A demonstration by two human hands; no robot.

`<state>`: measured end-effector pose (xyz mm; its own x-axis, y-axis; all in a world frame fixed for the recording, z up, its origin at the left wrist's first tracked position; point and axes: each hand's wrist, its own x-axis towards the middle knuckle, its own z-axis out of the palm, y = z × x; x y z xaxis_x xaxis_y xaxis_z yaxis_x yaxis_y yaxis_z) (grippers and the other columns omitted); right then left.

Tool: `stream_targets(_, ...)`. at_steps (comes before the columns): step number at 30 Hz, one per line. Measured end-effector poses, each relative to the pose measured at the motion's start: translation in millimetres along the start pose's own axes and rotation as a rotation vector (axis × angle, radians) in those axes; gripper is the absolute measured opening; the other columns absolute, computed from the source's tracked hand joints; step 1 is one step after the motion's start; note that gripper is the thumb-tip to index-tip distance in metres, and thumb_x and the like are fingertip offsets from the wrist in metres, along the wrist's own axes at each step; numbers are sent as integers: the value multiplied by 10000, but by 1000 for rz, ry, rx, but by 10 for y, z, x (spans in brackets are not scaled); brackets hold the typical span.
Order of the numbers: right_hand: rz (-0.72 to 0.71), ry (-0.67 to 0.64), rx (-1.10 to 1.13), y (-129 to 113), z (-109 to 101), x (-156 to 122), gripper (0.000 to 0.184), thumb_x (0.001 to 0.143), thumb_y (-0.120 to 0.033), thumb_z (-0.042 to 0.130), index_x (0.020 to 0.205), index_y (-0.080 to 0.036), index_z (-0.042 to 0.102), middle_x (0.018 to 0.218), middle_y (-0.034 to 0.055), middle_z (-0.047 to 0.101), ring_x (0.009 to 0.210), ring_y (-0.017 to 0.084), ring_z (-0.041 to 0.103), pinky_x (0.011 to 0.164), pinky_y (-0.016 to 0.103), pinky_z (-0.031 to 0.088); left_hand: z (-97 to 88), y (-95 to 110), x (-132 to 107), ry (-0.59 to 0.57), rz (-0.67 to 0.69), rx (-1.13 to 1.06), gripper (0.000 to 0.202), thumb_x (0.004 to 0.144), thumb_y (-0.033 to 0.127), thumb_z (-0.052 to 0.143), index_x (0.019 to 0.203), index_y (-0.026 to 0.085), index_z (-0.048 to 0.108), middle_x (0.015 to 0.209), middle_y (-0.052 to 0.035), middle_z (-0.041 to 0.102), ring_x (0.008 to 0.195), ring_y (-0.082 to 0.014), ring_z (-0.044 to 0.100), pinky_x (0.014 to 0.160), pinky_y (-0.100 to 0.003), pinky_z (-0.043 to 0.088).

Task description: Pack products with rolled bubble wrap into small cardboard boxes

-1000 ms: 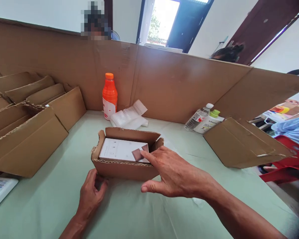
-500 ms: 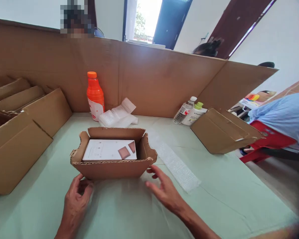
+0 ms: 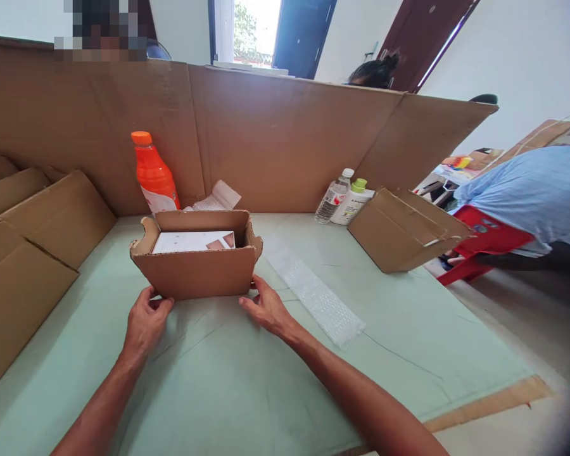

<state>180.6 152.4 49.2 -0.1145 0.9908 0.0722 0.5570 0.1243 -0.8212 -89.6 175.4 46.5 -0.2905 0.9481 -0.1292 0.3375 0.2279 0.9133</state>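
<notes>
Fingers curled, a left hand [image 3: 145,322] and right hand [image 3: 272,308] hold an open brown carton [image 3: 199,275] by its near lower corners on the green-covered counter [image 3: 218,386]. Plain-sided and rough-edged, the carton runs left to right, mouth up, a white box [image 3: 183,242] with brown printed shapes inside. Bubble wrap [image 3: 217,197] and an orange bottle [image 3: 156,170] sit behind.

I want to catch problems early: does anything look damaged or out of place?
Yes, slightly: the small, open brown cardboard box between the bare left hand and bare right hand looks ragged along its short ends, unlike its straighter long sides. No spill is visible.
</notes>
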Motion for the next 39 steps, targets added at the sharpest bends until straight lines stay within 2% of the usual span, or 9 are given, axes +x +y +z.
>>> stream_targets(5, -85, 44, -323, 291, -539, -567, 491, 907, -242, 546, 1397, -246, 576, 1386, 102, 645, 1263, 269, 610, 1041, 476, 503, -79, -148, -274, -39, -17, -128, 935, 666, 530, 680, 1486, 192, 383, 1470, -161, 541, 1206, -298, 639, 1036, -453, 491)
stream_targets(12, -96, 32, -1023, 845, -1421, -1575, 699, 727, 36, 448, 1345, -231, 638, 1399, 117, 646, 1293, 298, 594, 901, 450, 542, -577, -893, -1112, -147, -112, -33, 631, 703, 617, 690, 1197, 227, 660, 1313, -108, 683, 1243, -338, 619, 1117, -534, 457)
stream_targets(16, -205, 144, -961, 975, -1265, -1424, 395, 824, -24, 474, 1041, -203, 752, 1176, 109, 761, 1154, 293, 677, 889, 439, 530, -542, -1043, -1324, -163, 57, 55, 538, 759, 601, 653, 1142, 228, 704, 1246, -96, 711, 1101, -308, 683, 992, -482, 559)
stream_targets(20, -335, 151, -782, 561, -879, -1308, 329, 891, -48, 464, 1043, -201, 713, 1092, 92, 774, 1070, 247, 695, 901, 401, 504, -419, -845, -1478, -216, 244, 152, 412, 868, 494, 582, 1143, 216, 713, 1153, -107, 739, 988, -280, 713, 823, -428, 621)
stream_targets(25, -376, -236, -528, -245, -495, -1575, 194, 925, -109, 531, 972, -199, 697, 887, 56, 740, 841, 196, 663, 834, 343, 471, -158, -503, -1825, -347, 725, 205, 532, 848, 223, 614, 1378, 245, 576, 1446, -116, 586, 1340, -285, 546, 1111, -487, 477)
stream_targets(30, -374, -461, -431, -442, -342, -1679, 197, 948, -144, 539, 895, -221, 712, 797, 24, 712, 755, 178, 641, 733, 306, 471, 212, -334, -2082, -565, 721, 139, 669, 830, 148, 564, 1485, 210, 446, 1320, -130, 653, 1214, -252, 617, 1046, -444, 516)
stream_targets(33, -372, -284, -410, -335, -353, -1677, 167, 963, -214, 572, 1049, -229, 714, 897, 46, 752, 820, 206, 672, 766, 341, 505, 378, -302, -2056, -561, 539, 154, 515, 865, 178, 513, 1378, 191, 555, 1025, -78, 724, 909, -201, 680, 868, -359, 564)
stream_targets(37, -393, 214, -433, -224, -402, -1789, 234, 966, -194, 562, 1165, -238, 678, 1045, 87, 752, 1001, 247, 684, 872, 411, 506, 509, -252, -1899, -498, 401, 261, 508, 866, 201, 497, 1370, 177, 555, 871, -31, 697, 761, -176, 644, 750, -306, 523)
stream_targets(39, -442, 263, -442, -187, -374, -1889, 250, 947, -142, 564, 1152, -242, 666, 1017, 76, 749, 993, 238, 684, 852, 400, 500, 551, -228, -1822, -490, 378, 338, 543, 862, 204, 500, 1403, 168, 527, 839, -20, 691, 742, -182, 637, 737, -311, 504)
